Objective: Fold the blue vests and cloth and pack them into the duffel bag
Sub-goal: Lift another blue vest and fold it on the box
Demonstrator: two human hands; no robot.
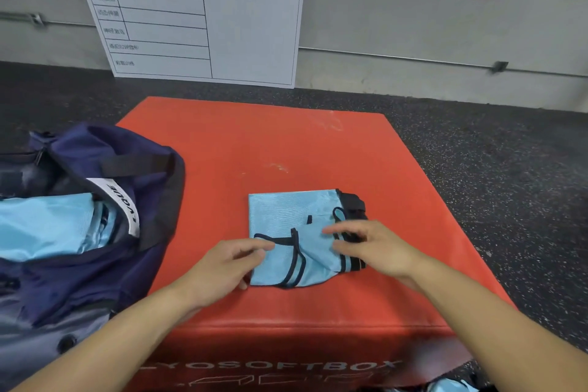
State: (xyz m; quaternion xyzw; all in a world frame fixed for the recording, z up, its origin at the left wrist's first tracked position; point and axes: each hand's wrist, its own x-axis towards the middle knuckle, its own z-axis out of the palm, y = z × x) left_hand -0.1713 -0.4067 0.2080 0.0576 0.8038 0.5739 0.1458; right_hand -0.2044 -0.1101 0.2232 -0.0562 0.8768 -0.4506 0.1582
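A light blue vest (286,216) with dark trim lies folded into a small square on the red soft box (254,143). My left hand (229,267) pinches its near left corner at the dark trim. My right hand (375,248) rests on the vest's right edge, fingers spread and slightly blurred. To the left sits the navy duffel bag (95,264), unzipped, with light blue fabric (47,226) inside it.
A white board (248,25) with a printed table leans against the grey wall behind the box. Dark speckled floor (509,169) surrounds the box. A scrap of light blue fabric (445,387) shows at the bottom edge, below the box's front.
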